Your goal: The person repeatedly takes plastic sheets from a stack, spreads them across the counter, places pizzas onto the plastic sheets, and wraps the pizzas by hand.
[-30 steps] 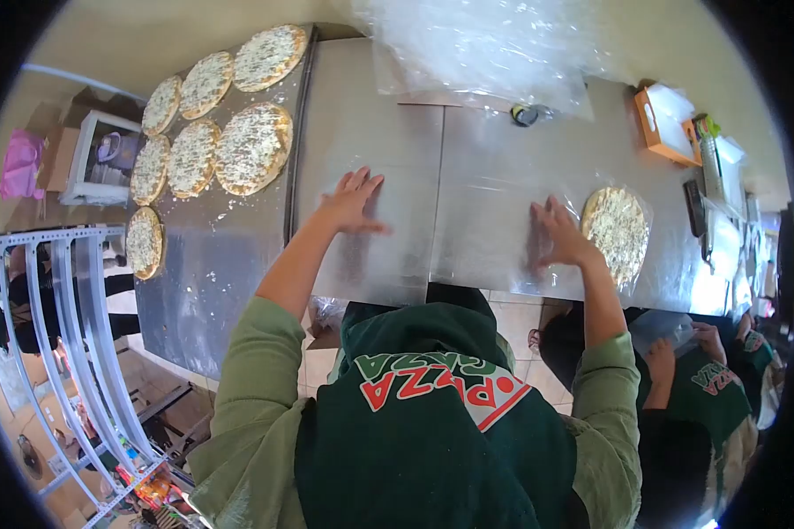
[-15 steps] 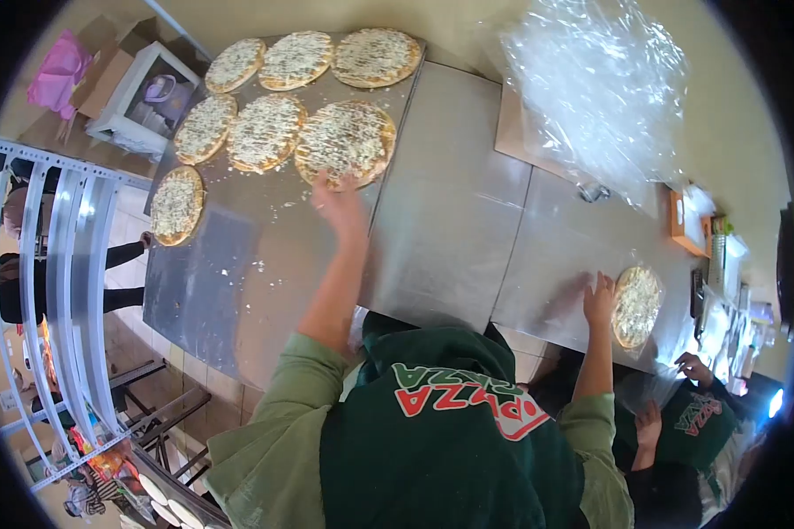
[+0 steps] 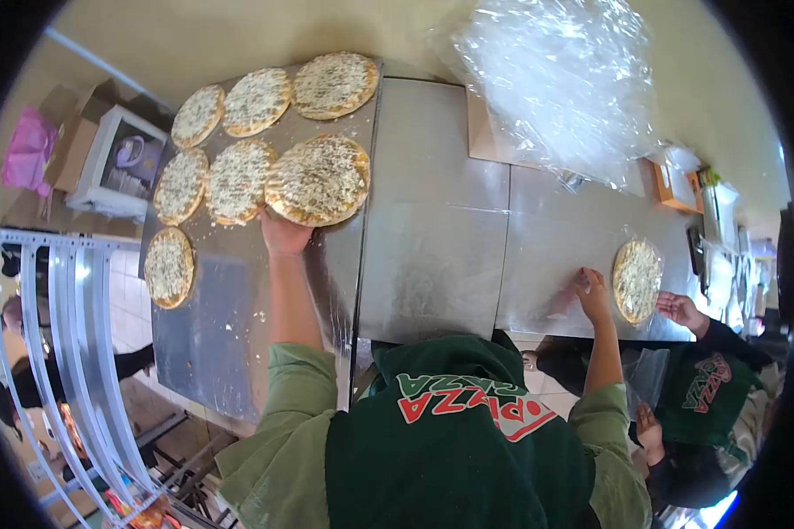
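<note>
My left hand (image 3: 287, 234) is under the near edge of a cheese-topped pizza (image 3: 319, 179), its palm up and its fingers mostly hidden beneath the crust. That pizza looks raised and overlaps the edge of the neighbouring pizza (image 3: 238, 182). Off to the right, my right hand (image 3: 593, 295) hovers over the steel table with loosely bent fingers and nothing visible in them. Nearest to it lies a single pizza (image 3: 637, 282) on what looks like clear plastic, a small gap away.
Several more pizzas (image 3: 256, 101) lie on the left metal table (image 3: 212, 353). Clear plastic bags (image 3: 565, 88) are heaped at the back. A co-worker's hand (image 3: 682, 310) reaches toward the right pizza; their other hand (image 3: 649, 434) is by a clear bag (image 3: 648, 379). A metal rack (image 3: 71, 353) stands left.
My left hand has gone from the pizza's near edge to underneath it, and the pizza now looks lifted. My right hand's fingers have drawn in. The co-worker's hand has moved closer to the right pizza.
</note>
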The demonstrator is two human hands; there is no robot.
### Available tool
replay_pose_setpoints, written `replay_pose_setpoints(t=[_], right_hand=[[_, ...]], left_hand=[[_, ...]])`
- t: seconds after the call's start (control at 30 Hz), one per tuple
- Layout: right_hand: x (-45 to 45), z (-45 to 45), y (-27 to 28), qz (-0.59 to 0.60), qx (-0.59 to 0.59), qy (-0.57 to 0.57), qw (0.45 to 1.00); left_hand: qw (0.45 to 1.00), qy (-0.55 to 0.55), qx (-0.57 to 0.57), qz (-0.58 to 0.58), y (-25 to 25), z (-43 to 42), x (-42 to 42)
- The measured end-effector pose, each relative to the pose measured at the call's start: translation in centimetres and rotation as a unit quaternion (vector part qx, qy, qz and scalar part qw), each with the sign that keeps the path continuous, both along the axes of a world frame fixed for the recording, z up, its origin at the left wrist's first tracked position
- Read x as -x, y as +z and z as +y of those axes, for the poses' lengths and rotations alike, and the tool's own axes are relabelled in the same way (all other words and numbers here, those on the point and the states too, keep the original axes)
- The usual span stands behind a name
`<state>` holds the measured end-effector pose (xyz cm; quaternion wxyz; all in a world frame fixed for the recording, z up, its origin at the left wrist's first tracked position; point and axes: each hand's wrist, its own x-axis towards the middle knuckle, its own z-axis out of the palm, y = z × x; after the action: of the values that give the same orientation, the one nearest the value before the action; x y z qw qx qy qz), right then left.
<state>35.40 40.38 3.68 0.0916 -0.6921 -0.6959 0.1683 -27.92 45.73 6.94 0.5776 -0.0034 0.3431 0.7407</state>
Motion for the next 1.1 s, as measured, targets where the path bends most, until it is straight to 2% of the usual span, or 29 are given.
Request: replay_pose_setpoints(t=[0.03,0.07,0.17,0.27,0.43,0.53,0.7,0.83,1.03,1.1], right_hand=[[-0.2,-0.1,-0.1,0.007,-0.006,0.003,1.000],[-0.6,-0.1,-0.3,0.022,-0.006,0.001,1.000],[-0.7,-0.3,0.1,0.049,-0.011,-0.002,0.999],[-0.9,-0.3,0.4,0.062,-0.016,-0.008,0.998],[-0.3,-1.1,2.3,0.081,0.019,-0.083,0.993],[-0.7,-1.4,2.1,0.093,-0.011,-0.048,0.994],[-1.0,-1.6,2.1,0.101,-0.021,-0.038,0.994],[-0.4,-1.6,2.4,0.095,-0.015,-0.030,0.995],[-0.8,-2.5,1.6,0.119,-0.032,-0.051,0.991],[-1.4,-2.6,1.1,0.100,-0.031,-0.076,0.992]], left_hand=[[0.998,-0.007,-0.055,0.004,-0.7,0.7,-0.5],[0.995,-0.018,-0.080,-0.058,-1.2,1.1,-0.9],[0.964,-0.093,-0.247,-0.018,-0.6,1.6,-4.4],[0.942,-0.151,-0.301,-0.018,0.0,2.2,-7.8],[0.949,-0.204,-0.220,-0.098,-2.3,-0.1,-15.9],[0.944,-0.241,-0.160,-0.161,-4.5,-2.2,-23.1],[0.907,-0.317,-0.088,-0.263,-6.5,-3.4,-34.2],[0.873,-0.369,-0.070,-0.312,-6.7,-2.4,-38.3],[0.866,-0.392,-0.044,-0.307,-5.4,-2.9,-39.1],[0.909,-0.369,0.015,-0.195,-4.4,-3.7,-38.3]])
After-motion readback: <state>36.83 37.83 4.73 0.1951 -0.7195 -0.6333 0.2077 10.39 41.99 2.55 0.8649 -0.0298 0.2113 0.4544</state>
